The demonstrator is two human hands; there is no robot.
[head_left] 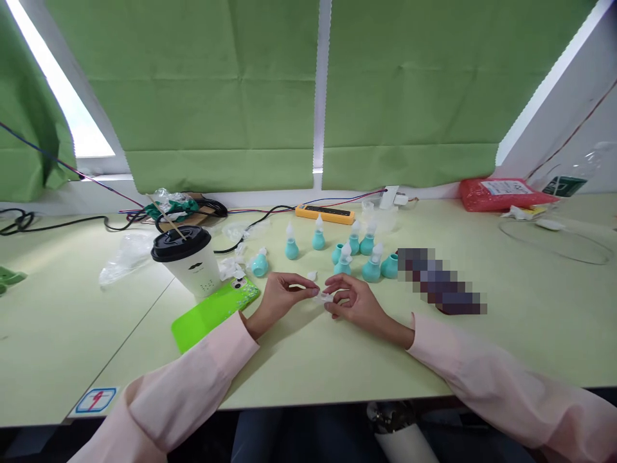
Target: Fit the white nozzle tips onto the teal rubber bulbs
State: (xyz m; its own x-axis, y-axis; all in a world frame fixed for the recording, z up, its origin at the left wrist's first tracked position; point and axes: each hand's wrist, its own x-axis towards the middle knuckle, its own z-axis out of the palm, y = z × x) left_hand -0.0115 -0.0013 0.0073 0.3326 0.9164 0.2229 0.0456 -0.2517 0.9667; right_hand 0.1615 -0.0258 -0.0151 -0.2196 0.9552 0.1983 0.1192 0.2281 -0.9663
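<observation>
Between the two hands, near the front of the table (337,366), one small translucent piece (324,298) is held: the left hand (282,299) pinches one end between thumb and forefinger, and the right hand (359,303) grips the other with thumb and curled fingers. Just beyond the fingertips lies one small white part (312,276). Past the hands are nine teal bulbs (292,249). Six stand upright with pale tips; two, on the right hand's side, have open necks and no tip; one lies tilted beyond the left hand, and whether its tip is seated is unclear. Beside the left forearm is one green phone (209,314), with one lidded cup (190,267) near it, one stick in its lid. Farther back sit one orange power strip (325,215), one red package (504,195) and one clear bottle (576,173).
</observation>
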